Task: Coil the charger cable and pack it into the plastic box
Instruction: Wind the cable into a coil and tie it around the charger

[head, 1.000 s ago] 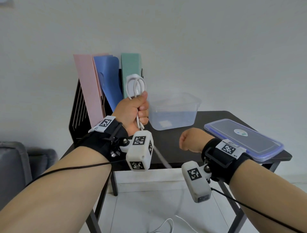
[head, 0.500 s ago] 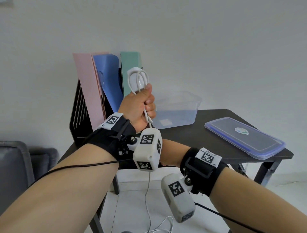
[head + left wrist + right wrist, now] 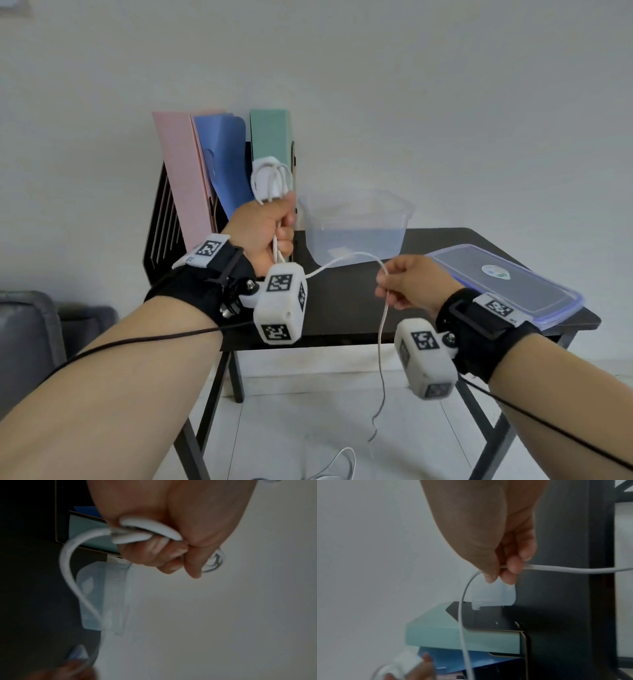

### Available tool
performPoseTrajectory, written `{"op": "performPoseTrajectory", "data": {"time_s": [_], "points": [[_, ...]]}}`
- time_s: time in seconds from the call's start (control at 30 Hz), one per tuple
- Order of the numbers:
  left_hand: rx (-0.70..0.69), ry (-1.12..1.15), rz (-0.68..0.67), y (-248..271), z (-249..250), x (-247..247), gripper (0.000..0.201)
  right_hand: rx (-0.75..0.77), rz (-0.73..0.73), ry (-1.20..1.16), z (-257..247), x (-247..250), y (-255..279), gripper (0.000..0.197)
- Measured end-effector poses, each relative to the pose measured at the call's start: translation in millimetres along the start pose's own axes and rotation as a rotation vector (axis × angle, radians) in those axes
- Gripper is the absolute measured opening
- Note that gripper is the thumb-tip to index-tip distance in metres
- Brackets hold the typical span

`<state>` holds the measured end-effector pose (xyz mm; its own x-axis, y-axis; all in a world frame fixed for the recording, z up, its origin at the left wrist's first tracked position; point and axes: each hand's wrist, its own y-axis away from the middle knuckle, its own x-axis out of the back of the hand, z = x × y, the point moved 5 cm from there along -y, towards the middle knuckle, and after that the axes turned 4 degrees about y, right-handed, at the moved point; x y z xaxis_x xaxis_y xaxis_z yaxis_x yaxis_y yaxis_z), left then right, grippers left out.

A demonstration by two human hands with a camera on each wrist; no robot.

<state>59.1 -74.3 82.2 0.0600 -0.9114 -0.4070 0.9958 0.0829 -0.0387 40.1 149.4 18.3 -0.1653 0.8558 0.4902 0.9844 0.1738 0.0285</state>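
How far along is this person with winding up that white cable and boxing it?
Partly done. The left hand grips a few finished loops of the charger cable with the charger. In hand: the right hand pinches the loose run, ready for another loop. Left: a long tail still hangs to the floor, and the plastic box on the table holds nothing, its lid lying beside it.

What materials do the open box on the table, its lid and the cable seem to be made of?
Plastic box: translucent, faintly blue plastic; the table shows through its walls. Lid: clear plastic panel with a blue-violet rim, slightly glossy. Charger cable: white, smooth sheath, probably rubbery plastic; it bends freely between the left hand and the right hand. Table: dark matte top; wood or laminate, I cannot tell.
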Motion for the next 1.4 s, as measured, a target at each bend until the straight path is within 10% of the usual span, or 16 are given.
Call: {"op": "performPoseTrajectory", "data": {"time_s": [0.37,0.87,1.2,1.4], "points": [[0.05,-0.215,-0.002,-3,-44,-11,0.013,0.29,0.216,-0.222,-50,9,4,0.013],[-0.04,-0.47,-0.174,-1,-58,-31,0.022,0.302,0.101,-0.534,-72,-10,5,0.01],[-0.174,-0.465,0.092,-13,-43,-27,0.039,0.192,0.094,-0.418,-58,-18,2,0.002],[-0.194,-0.114,0.036,-19,-27,-31,0.039,0.146,-0.104,-0.254,-43,-42,8,0.05]]}}
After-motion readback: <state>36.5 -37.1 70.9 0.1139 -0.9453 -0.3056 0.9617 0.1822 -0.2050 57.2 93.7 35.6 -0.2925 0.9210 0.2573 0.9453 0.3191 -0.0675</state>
